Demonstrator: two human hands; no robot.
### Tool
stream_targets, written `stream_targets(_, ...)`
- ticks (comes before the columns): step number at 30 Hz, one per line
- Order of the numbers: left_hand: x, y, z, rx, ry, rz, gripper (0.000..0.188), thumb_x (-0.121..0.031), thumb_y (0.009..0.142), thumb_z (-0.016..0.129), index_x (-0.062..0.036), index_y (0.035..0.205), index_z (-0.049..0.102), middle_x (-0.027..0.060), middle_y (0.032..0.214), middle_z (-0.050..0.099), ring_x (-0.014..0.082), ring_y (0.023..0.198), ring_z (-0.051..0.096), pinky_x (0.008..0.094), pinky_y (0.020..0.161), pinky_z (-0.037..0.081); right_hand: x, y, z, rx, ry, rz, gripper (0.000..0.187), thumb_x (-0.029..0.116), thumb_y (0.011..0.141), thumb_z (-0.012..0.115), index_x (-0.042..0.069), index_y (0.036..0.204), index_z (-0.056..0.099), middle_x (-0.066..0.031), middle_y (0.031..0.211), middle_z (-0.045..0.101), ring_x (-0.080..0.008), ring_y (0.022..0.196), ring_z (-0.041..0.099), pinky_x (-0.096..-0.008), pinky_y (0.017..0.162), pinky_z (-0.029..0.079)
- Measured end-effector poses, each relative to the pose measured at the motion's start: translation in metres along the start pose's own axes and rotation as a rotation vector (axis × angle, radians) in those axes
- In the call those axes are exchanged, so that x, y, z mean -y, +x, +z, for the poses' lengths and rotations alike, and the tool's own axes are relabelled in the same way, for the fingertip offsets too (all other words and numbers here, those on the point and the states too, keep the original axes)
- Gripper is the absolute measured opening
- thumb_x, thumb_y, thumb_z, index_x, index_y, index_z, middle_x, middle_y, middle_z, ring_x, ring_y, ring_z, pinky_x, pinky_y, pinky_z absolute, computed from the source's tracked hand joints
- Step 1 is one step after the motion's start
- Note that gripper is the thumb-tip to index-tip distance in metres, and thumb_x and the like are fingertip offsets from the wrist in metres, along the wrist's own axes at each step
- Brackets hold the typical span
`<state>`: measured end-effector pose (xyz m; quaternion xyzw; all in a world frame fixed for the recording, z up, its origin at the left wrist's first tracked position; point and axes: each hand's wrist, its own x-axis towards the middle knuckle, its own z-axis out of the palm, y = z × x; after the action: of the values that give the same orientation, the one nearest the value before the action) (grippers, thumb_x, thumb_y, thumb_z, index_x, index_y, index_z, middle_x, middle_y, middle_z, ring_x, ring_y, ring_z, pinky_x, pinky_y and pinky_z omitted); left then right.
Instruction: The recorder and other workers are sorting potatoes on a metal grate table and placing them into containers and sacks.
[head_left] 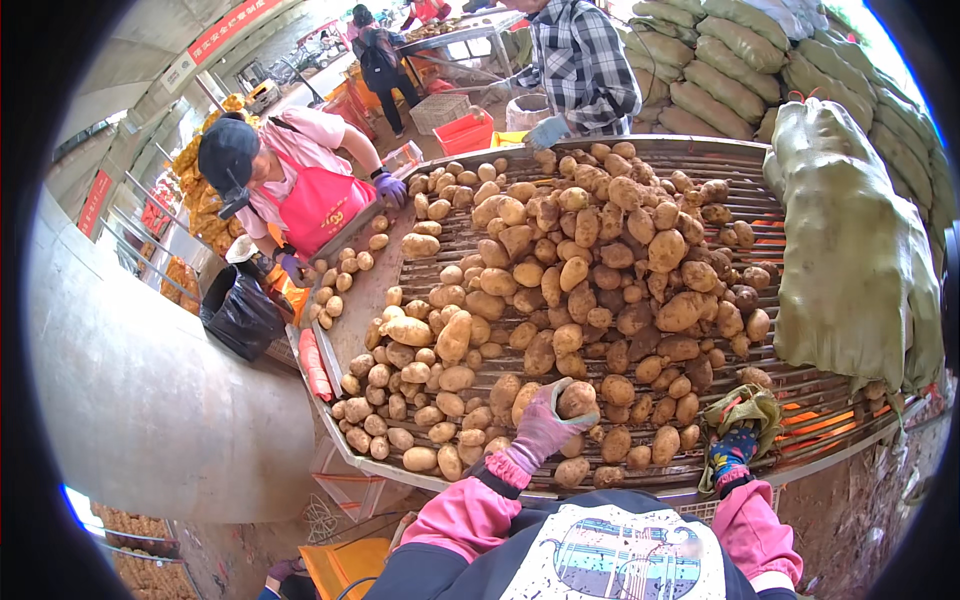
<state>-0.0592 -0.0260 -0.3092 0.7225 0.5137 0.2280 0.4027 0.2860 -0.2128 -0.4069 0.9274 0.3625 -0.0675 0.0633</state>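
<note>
We curl our left hand point(545, 428) around 1 potato point(577, 399) near the front edge of the roller table point(800, 420), fingers wrapped partly over it. Our right hand point(733, 447) rests at the front right edge, clutching a green sack point(745, 405). The grip looks loose, so the potato may slip and roll off the edge; the sack could snag between rollers.
</note>
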Motion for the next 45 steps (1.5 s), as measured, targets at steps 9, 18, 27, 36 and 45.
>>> stream_targets(9, 0.046, 0.015, 0.017, 0.101, -0.905, -0.403, 0.066, -0.037, 0.075, 0.083, -0.0022, 0.123, 0.055, 0.0076, 0.110, 0.064, 0.0164, 0.099, 0.061, 0.0289, 0.090, 0.049, 0.002, 0.000, -0.002, 0.003, 0.005, 0.004, 0.062, 0.045, 0.080, 0.066, 0.001, 0.123, 0.057, -0.0223, 0.128, 0.053, -0.0384, 0.121, 0.046, -0.0471, 0.100, 0.037)
stream_targets(18, 0.001, 0.087, 0.051, 0.440, -0.383, -0.075, 0.062, -0.036, 0.074, 0.083, -0.0043, 0.121, 0.058, 0.0066, 0.112, 0.065, 0.0167, 0.103, 0.061, 0.0286, 0.092, 0.047, 0.003, 0.000, -0.003, 0.001, 0.010, 0.009, 0.063, 0.044, 0.079, 0.067, 0.001, 0.124, 0.056, -0.0230, 0.130, 0.052, -0.0394, 0.122, 0.046, -0.0475, 0.101, 0.037)
stream_targets(27, -0.048, 0.104, 0.096, 0.951, 0.587, 0.162, 0.094, -0.068, 0.062, 0.072, -0.0059, 0.131, 0.055, 0.0220, 0.131, 0.055, 0.0346, 0.123, 0.051, 0.0409, 0.103, 0.041, 0.003, 0.001, -0.004, -0.003, 0.027, 0.010, 0.065, 0.044, 0.078, 0.068, 0.000, 0.125, 0.056, -0.0237, 0.132, 0.052, -0.0404, 0.124, 0.045, -0.0479, 0.102, 0.036)
stream_targets(36, -0.087, 0.071, 0.095, 1.100, 1.061, 0.070, 0.094, -0.068, 0.064, 0.070, -0.0119, 0.138, 0.052, 0.0163, 0.152, 0.033, 0.0395, 0.134, 0.039, 0.0501, 0.104, 0.040, 0.003, 0.000, -0.005, -0.009, 0.044, -0.007, 0.066, 0.043, 0.078, 0.069, -0.001, 0.126, 0.056, -0.0244, 0.133, 0.051, -0.0414, 0.125, 0.044, -0.0482, 0.103, 0.035)
stream_targets(45, -0.044, 0.066, 0.073, 0.886, 0.516, 0.228, 0.089, -0.069, 0.066, 0.067, -0.0022, 0.124, 0.060, 0.0204, 0.137, 0.047, 0.0327, 0.124, 0.049, 0.0403, 0.102, 0.041, 0.000, 0.002, -0.002, -0.004, 0.084, -0.049, 0.068, 0.043, 0.077, 0.070, -0.001, 0.127, 0.055, -0.0251, 0.135, 0.050, -0.0424, 0.127, 0.043, -0.0486, 0.105, 0.035)
